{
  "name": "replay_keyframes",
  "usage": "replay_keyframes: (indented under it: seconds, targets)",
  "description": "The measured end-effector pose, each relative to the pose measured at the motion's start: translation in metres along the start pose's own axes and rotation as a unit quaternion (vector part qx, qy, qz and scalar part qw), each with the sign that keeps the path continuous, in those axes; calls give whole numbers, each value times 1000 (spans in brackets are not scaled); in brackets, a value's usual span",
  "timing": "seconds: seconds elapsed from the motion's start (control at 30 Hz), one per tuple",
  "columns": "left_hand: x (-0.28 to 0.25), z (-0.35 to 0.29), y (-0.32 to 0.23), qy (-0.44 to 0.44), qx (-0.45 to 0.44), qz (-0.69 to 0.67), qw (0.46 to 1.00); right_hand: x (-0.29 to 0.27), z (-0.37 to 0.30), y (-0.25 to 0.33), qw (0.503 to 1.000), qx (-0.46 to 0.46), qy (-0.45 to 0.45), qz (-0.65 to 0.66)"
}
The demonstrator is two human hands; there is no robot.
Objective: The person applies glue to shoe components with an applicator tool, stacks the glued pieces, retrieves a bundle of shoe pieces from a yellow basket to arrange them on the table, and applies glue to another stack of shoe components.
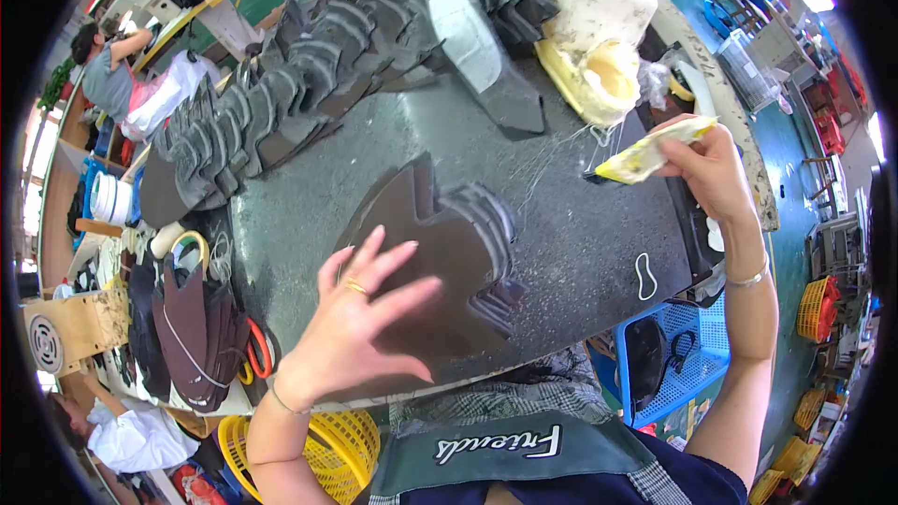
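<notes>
My left hand (360, 318) is open, its fingers spread over a fanned stack of dark brown cut pieces (412, 234) with curved, notched edges. Whether the fingertips touch the top piece I cannot tell. In my right hand (709, 168) is a glue brush (641, 159), its handle crusted yellow and white and its dark tip pointing left. It is held above the right side of the dark worktable (599, 252). Just beyond the brush stands a glue-coated whitish pot (599, 0) with a yellowed mouth, and thin strands trail near it.
Overlapping rows of dark pieces (299, 84) line the table's far left, beside a long grey piece (477, 47). At the left lie bundled maroon pieces (192, 337) and orange-handled scissors (259, 348). A blue basket (687, 383) and a yellow basket (337, 444) sit below the near edge.
</notes>
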State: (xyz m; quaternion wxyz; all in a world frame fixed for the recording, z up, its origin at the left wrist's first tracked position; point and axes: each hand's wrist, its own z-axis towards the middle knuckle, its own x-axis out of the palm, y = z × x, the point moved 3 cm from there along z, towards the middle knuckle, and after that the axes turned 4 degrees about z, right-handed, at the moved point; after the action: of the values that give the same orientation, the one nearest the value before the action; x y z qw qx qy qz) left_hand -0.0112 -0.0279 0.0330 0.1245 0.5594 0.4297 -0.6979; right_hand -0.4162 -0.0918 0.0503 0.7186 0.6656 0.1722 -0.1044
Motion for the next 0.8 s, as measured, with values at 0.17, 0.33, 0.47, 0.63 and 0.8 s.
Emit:
replay_keyframes:
  seconds: [0.17, 0.33, 0.47, 0.63, 0.8]
  targets:
    - [22, -11, -1, 44, 17, 72, 996, 89, -28, -7, 956, 55, 15, 288]
    - [23, -1, -8, 57, 18, 78, 995, 133, -8, 12, 983, -164, -77, 5]
    - [20, -4, -8, 61, 18, 75, 995, 159, -6, 5, 965, -259, -49, -7]
    - [25, -5, -6, 44, 25, 70, 996, 145, -96, -7, 952, -299, -59, -34]
    - [25, -7, -8, 9, 24, 63, 998, 148, -77, 5, 946, -298, -101, -83]
